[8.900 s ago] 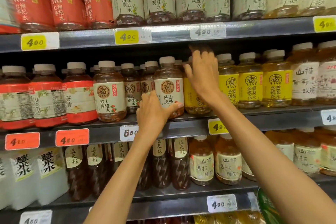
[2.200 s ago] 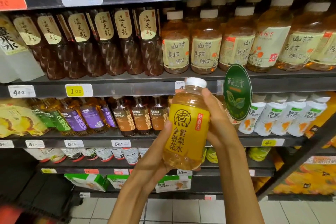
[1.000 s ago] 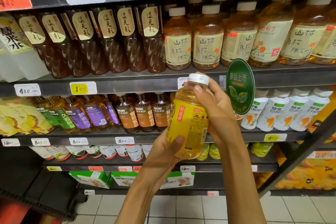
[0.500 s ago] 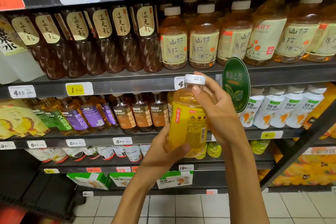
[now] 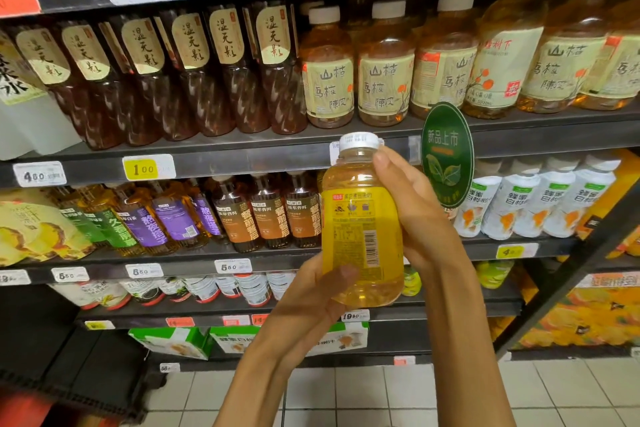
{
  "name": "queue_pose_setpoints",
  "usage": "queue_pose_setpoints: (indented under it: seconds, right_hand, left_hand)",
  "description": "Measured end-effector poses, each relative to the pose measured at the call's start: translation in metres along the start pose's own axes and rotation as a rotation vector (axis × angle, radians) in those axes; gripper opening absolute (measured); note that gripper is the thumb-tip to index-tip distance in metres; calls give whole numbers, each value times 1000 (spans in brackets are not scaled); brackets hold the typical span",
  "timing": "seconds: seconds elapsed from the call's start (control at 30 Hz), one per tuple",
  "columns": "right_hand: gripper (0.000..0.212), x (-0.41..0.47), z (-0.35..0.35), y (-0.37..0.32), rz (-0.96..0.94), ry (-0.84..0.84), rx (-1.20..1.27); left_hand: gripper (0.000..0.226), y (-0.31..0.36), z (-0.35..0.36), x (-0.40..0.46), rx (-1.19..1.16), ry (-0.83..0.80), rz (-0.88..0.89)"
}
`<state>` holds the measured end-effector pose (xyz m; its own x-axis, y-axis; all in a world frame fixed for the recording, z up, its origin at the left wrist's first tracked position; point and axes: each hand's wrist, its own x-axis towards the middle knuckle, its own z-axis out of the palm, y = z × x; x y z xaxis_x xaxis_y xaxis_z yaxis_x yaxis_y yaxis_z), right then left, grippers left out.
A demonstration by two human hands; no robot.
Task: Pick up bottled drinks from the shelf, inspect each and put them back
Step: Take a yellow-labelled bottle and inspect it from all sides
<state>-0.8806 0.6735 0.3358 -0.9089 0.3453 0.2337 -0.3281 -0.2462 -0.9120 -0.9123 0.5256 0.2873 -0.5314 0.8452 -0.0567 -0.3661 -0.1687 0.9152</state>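
I hold a yellow-labelled bottle (image 5: 360, 222) of golden drink with a white cap upright in front of the shelves, at chest height. Its back label with small print and a barcode faces me. My left hand (image 5: 308, 302) cups the bottle's base from below, thumb on the lower label. My right hand (image 5: 412, 211) grips the bottle's right side, its thumb up near the neck below the cap. Both hands are closed on this one bottle.
A shelf (image 5: 242, 156) behind carries dark brown bottles (image 5: 194, 69) and amber bottles with cream labels (image 5: 329, 80). Lower shelves hold purple, brown and white bottles (image 5: 540, 201). A green oval sign (image 5: 446, 152) sticks out beside my right hand. Tiled floor (image 5: 346, 395) lies below.
The bottle has been turned in my hands: its front label showed earlier, and now the barcode side faces me. Nine seconds ago both hands were reaching to the upper shelf.
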Motion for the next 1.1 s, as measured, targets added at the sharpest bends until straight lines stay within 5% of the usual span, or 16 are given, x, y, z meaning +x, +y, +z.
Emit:
queue_pose_setpoints:
  seconds: [0.3,0.53,0.7,1.1]
  right_hand:
    - [54,-3,8,-6,-151,145,-238]
    - [53,-2,-4,-4,-38,2,-142]
    - [69,-3,0,-5,-32,-45,-42]
    - [64,-4,13,-8,-180,93,-204]
  left_hand:
    - [101,8,4,7,200,154,65]
    - [63,3,-9,-3,14,7,53]
    - [88,1,-12,-7,-47,-23,-11]
    - [84,14,-12,2,323,38,59]
